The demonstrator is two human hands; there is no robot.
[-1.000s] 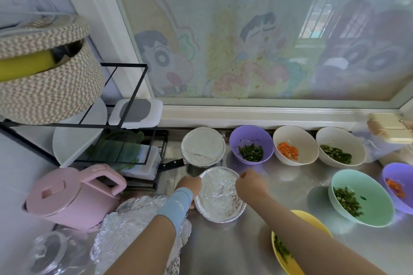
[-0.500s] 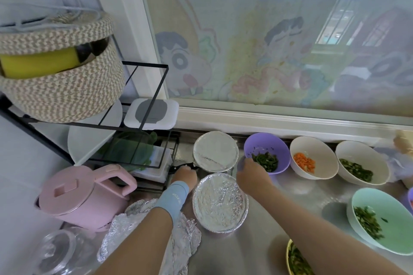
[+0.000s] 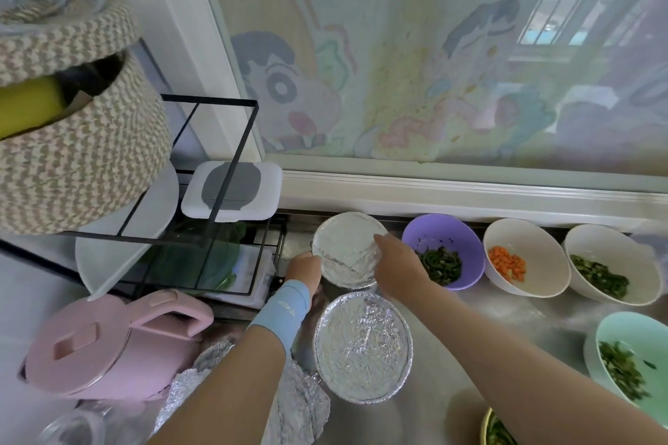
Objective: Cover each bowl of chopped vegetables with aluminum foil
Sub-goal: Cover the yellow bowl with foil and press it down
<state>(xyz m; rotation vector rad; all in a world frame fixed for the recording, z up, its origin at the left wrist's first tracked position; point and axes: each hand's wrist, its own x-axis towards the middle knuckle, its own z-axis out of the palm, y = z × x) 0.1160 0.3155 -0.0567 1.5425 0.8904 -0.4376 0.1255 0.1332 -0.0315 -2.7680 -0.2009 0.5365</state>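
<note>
Two foil-covered bowls stand on the steel counter, a near one (image 3: 363, 341) and a far one (image 3: 347, 249). My left hand (image 3: 303, 269), with a blue wristband, grips the far bowl's left rim. My right hand (image 3: 394, 267) holds its right rim, fingers on the foil edge. Uncovered bowls line the back: a purple bowl (image 3: 430, 231) with chopped greens, a white bowl (image 3: 535, 238) with carrot pieces and a white bowl (image 3: 625, 256) with greens. A mint bowl (image 3: 614, 332) with greens and a yellow bowl (image 3: 486, 426) sit nearer, at the right.
A crumpled foil sheet (image 3: 300, 405) lies under my left forearm. A pink lidded pot (image 3: 108, 347) and a glass lid (image 3: 72, 426) stand at the left. A black wire rack (image 3: 217, 170) carries a woven basket (image 3: 72, 141) and a white box (image 3: 231, 188).
Both hands left the near foil-covered bowl and reached back to the far one, now holding its two sides. The view shifted left and closer.
</note>
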